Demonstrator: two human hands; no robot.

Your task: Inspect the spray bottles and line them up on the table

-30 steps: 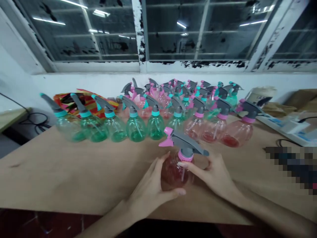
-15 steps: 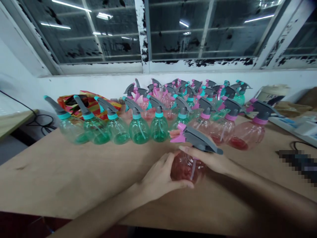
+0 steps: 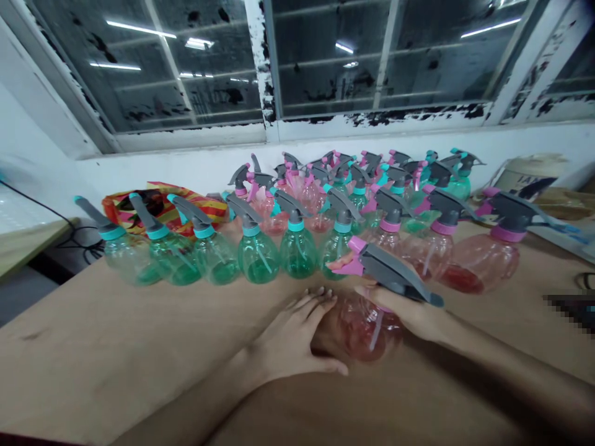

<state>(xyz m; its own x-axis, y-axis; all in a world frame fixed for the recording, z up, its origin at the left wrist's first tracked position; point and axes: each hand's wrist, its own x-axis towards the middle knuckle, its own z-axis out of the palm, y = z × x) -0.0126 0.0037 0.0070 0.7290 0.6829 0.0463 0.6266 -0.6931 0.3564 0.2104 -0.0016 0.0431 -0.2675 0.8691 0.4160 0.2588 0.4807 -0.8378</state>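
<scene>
A pink spray bottle (image 3: 367,334) with a grey and pink trigger head is near the front of the table, its nozzle pointing left. My right hand (image 3: 404,306) wraps round its neck, just under the head, with fingertips showing by the pink trigger. Just left of the bottle is my left hand (image 3: 297,337), fingers and thumb apart and holding nothing. Beyond both hands runs a row of spray bottles: green ones with turquoise collars (image 3: 299,251) at left and middle, pink ones with pink collars (image 3: 483,257) at right. Reddish liquid lies low in the rightmost one.
More spray bottles (image 3: 309,189) crowd together behind the row, near the wall. A red and yellow striped bag (image 3: 199,210) lies at the back left. To the back right stands a white container (image 3: 534,170), and a dark pixelated object (image 3: 574,310) is at the right edge.
My left hand has let go of the pink spray bottle's body and opened, now slightly apart to its left. The view has shifted a little; my right hand keeps hold of the neck.
</scene>
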